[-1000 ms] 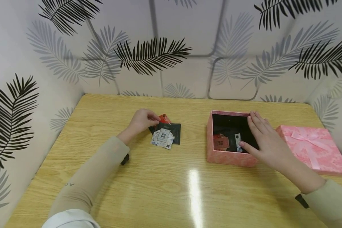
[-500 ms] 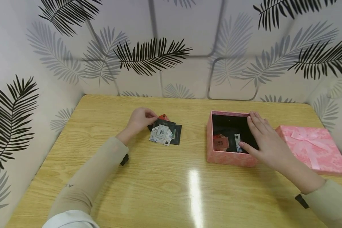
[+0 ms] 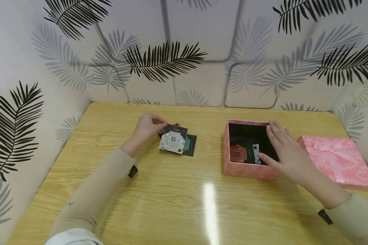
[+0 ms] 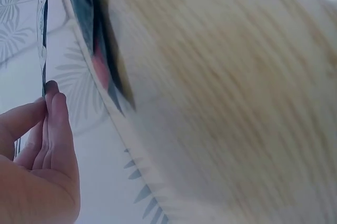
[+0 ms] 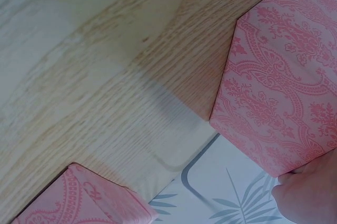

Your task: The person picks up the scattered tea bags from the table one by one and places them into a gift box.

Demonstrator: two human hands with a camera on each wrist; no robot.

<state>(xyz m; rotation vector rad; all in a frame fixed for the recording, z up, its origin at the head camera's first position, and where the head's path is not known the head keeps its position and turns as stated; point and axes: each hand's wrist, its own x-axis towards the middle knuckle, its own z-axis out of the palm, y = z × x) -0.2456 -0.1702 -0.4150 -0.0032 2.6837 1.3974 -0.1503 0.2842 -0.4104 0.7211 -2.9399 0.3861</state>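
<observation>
In the head view my left hand [image 3: 147,129] pinches the upper left corner of a flat black-and-white packet [image 3: 173,139] with a grey label. That packet is lifted at a tilt; the left wrist view shows it edge-on above the fingertips [image 4: 51,86]. Under it lie another dark packet with a green label [image 3: 190,144] and a red one [image 3: 176,125], both partly covered. My right hand [image 3: 286,154] rests across the right rim of an open pink box [image 3: 248,169], fingers straight, thumb over the front rim. Inside are a red packet [image 3: 238,154] and a narrow white packet [image 3: 256,153].
A pink lid [image 3: 340,160] with a ribbon bow lies on the wooden table [image 3: 159,197] to the right of the box. White walls with a leaf print [image 3: 199,81] stand along the table's back and sides.
My left hand has taken the top packet by its corner and lifted it slightly toward the left, uncovering more of the green-labelled one. The right hand and the box have stayed put.
</observation>
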